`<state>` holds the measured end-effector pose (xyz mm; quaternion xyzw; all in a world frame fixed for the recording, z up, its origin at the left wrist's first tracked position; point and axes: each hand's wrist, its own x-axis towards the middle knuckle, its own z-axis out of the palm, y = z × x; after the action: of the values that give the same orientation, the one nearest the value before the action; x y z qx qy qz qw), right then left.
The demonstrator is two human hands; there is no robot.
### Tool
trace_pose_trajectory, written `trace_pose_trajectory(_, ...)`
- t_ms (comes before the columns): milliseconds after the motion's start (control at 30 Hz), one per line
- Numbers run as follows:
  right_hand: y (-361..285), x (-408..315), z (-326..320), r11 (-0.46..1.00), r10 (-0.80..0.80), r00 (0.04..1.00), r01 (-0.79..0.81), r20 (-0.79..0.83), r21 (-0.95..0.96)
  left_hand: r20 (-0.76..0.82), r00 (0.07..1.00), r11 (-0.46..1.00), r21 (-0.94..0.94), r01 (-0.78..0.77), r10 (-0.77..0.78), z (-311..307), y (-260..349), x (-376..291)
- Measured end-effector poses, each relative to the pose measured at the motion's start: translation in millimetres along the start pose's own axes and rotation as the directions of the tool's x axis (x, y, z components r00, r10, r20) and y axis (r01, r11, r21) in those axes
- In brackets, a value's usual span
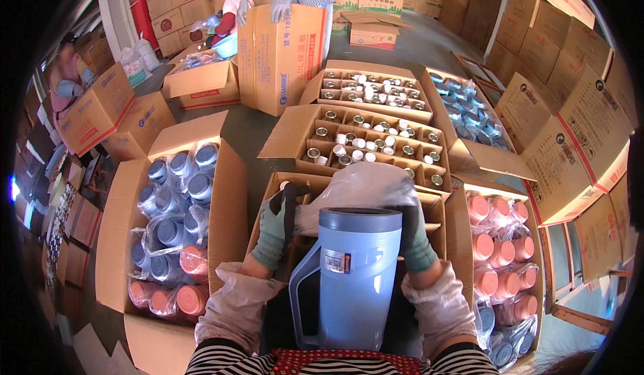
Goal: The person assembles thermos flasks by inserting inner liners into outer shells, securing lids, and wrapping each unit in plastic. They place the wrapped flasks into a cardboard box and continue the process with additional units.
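Observation:
A light blue vacuum flask jug [358, 279] stands upright close before me, with a dark blue lid, a side handle and a barcode sticker. Beyond its lid, a clear plastic bag [357, 189] stretches between my hands, blurred by motion. My left hand [278, 224], in a green and black glove, grips the bag's left end. On the other side, my right hand [416, 234] in a matching glove has the bag's right end; the jug hides some of its fingers. Behind them lies an open divided carton [261, 224], largely covered by bag and hands.
Bagged blue and pink flasks fill the left carton [229, 214] and right carton [455, 254]. Ahead, divided cartons [287, 138] hold steel-necked flasks and white caps. Another carton [483, 156] holds blue flasks. A standing co-worker grips a tall carton [274, 63]; two other people work farther back.

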<state>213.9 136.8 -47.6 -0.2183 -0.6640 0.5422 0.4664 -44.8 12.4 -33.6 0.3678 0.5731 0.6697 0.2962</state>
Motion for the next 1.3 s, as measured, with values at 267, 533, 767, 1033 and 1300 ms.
trace_pose_trajectory(267,-78,-75,36,0.995,-0.082,0.972,0.066,-0.221,-0.078,0.245,0.911,0.819,0.404,-0.408,0.333,-21,39,-55)
trace_pose_trajectory(533,-84,-133,12,0.67,-0.241,0.951,0.307,0.193,-0.676,0.132,0.892,0.872,0.189,-0.452,0.433,-42,30,-109)
trace_pose_trajectory(767,-85,-248,-5,0.725,-0.164,0.755,0.528,0.635,-0.441,0.656,0.71,0.775,0.299,-0.556,0.256,-101,-12,-238)
trace_pose_trajectory(1033,-76,-337,-61,0.649,0.222,0.711,0.403,0.667,-0.646,0.288,0.955,0.944,-0.289,0.159,-0.072,-55,-3,-190)
trace_pose_trajectory(1300,-53,-381,-66,0.421,0.316,0.787,0.385,0.53,-0.822,0.297,0.936,0.961,0.253,0.111,-0.186,-44,-21,-212)
